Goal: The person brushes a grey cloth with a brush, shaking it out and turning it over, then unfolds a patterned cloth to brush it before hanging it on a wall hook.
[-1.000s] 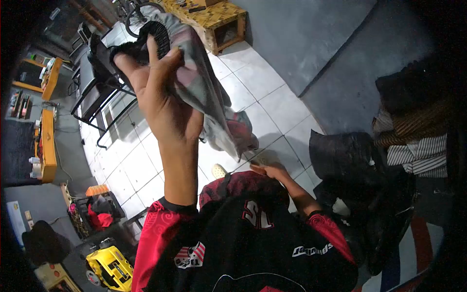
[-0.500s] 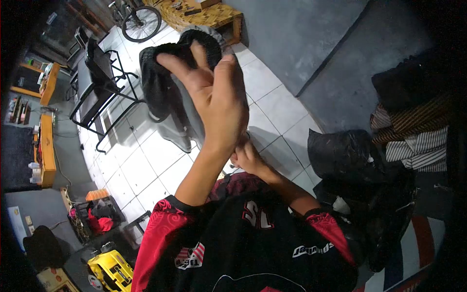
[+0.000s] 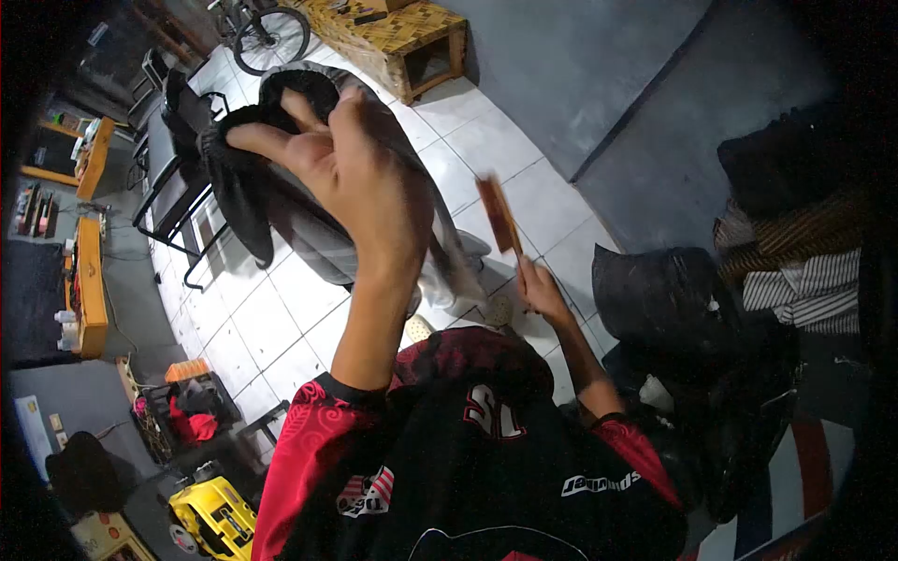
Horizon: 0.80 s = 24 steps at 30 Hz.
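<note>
My left hand [image 3: 369, 192] is raised in front of me, its fingers hooked into the black ribbed edges of a dark grey and black cloth [image 3: 245, 210]. The cloth hangs in folds below the hand, some of it blurred and sheer-looking. In my right hand [image 3: 543, 290], lower and to the right, is a brush [image 3: 499, 215] with a wooden body and handle. My fingers are wrapped around the handle, and the brush points upward, apart from the cloth. Its bristles are smeared by motion.
Black metal-framed chairs [image 3: 178, 178] stand at the left on white tiles [image 3: 299, 313]. A woven-top low table [image 3: 412, 37] and a bicycle [image 3: 271, 42] are at the back. Dark bundles and striped cloths [image 3: 804, 290] are piled right. A yellow toy car [image 3: 213, 519] sits lower left.
My left hand has moved left with the cloth, which swings out wider. My right hand has moved out to the right, bringing the brush into view from behind the left hand.
</note>
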Available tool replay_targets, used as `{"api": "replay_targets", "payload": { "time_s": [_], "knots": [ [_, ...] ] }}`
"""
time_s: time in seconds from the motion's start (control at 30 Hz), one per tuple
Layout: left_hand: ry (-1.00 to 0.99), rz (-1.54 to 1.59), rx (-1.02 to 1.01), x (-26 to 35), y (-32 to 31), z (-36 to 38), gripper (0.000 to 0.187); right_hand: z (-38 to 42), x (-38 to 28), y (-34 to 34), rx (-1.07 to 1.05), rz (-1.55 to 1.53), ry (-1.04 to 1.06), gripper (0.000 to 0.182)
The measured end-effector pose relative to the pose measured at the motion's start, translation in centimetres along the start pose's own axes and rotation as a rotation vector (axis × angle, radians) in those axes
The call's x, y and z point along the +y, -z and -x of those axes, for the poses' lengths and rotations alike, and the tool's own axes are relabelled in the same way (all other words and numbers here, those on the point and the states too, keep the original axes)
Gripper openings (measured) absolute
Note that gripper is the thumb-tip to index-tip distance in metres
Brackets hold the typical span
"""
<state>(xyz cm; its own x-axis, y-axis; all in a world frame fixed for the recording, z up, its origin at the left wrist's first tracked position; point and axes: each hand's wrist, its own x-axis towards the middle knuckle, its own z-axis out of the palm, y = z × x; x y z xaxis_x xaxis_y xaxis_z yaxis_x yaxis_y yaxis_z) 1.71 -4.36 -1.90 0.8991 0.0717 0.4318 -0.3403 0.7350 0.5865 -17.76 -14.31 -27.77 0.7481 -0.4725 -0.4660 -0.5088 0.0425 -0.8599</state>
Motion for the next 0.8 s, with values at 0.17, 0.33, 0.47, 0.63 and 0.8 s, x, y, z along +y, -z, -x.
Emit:
{"api": "replay_targets", "payload": {
  "time_s": [0.17,0.33,0.47,0.63,0.8],
  "knots": [
    [0.009,-0.051,-0.022,-1.2,-1.6,2.2,0.081,4.9,-12.9,-3.3,-0.058,-0.461,0.404,0.039],
    [0.012,-0.057,-0.076,-0.7,-2.9,2.0,0.086,1.9,-4.7,-7.6,-0.058,0.303,0.733,0.036],
    [-0.038,0.096,-0.057,-0.5,-2.7,0.0,0.074,-0.9,9.1,-6.1,-0.271,0.701,0.526,0.035],
    [-0.042,-0.141,-0.128,0.7,-0.4,-1.4,0.091,-1.9,16.5,-2.4,-0.128,0.810,0.254,0.040],
    [-0.050,-0.052,-0.139,-0.1,-1.4,-0.1,0.090,-1.0,-1.4,-0.5,0.012,-0.033,0.217,0.045]
  ]
}}
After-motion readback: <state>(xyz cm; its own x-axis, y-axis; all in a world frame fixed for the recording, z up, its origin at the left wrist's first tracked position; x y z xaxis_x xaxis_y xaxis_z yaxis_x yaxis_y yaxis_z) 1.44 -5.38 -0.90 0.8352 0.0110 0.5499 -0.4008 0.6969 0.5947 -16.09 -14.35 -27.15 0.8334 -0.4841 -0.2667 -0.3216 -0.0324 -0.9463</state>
